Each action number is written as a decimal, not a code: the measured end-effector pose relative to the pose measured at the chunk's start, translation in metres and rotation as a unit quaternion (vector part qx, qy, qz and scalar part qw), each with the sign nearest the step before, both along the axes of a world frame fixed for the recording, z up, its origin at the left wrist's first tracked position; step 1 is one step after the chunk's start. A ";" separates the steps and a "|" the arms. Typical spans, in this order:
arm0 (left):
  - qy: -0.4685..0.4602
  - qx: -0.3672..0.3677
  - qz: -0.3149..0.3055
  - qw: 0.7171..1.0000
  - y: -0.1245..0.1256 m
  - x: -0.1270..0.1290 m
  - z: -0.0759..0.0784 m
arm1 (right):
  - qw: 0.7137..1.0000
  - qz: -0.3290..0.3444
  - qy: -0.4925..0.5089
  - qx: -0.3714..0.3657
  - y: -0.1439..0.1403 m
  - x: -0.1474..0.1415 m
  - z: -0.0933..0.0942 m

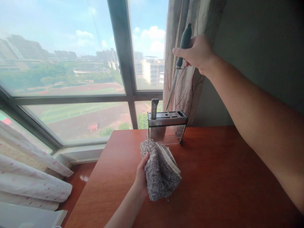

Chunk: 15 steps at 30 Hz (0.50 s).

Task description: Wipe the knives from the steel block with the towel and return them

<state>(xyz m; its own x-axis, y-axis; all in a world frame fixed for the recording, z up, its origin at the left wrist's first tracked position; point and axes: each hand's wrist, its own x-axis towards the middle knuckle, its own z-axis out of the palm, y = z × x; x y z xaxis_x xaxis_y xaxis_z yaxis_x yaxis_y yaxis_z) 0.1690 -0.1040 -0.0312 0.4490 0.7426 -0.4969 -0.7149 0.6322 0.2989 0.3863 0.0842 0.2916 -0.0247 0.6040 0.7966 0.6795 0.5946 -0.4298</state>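
High on the right, my right hand (pixel 200 52) is closed around the dark handle of a sharpening steel (pixel 185 39). Its thin metal rod slants down and left, with the tip just above or behind the knife block (pixel 168 118); I cannot tell which. This block has a slotted metal top and clear sides. A knife (pixel 154 109) stands in its left end, grey handle up and wide blade showing through the side. My left hand (pixel 143 172) grips a fluffy grey cloth (pixel 160 172) in front of the block, most of its fingers hidden behind the cloth.
The block stands near the back edge of a reddish-brown wooden table (pixel 209 177). Behind it are a large window with a dark frame (pixel 128 72) and a patterned curtain (pixel 190 91). A white curtain (pixel 30 180) hangs at the lower left, beside a pale flat surface (pixel 28 217).
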 end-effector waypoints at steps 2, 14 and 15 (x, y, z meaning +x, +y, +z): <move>0.002 -0.003 0.006 1.000 0.000 0.000 0.002 | 1.000 -0.004 0.024 -0.014 -0.011 0.003 0.009; -0.120 0.115 0.022 0.986 0.001 -0.009 -0.003 | 0.940 0.144 0.305 -0.059 -0.133 0.033 -0.097; -0.135 0.133 0.025 0.982 0.001 -0.011 -0.005 | 0.926 0.141 0.343 -0.063 -0.145 0.030 -0.117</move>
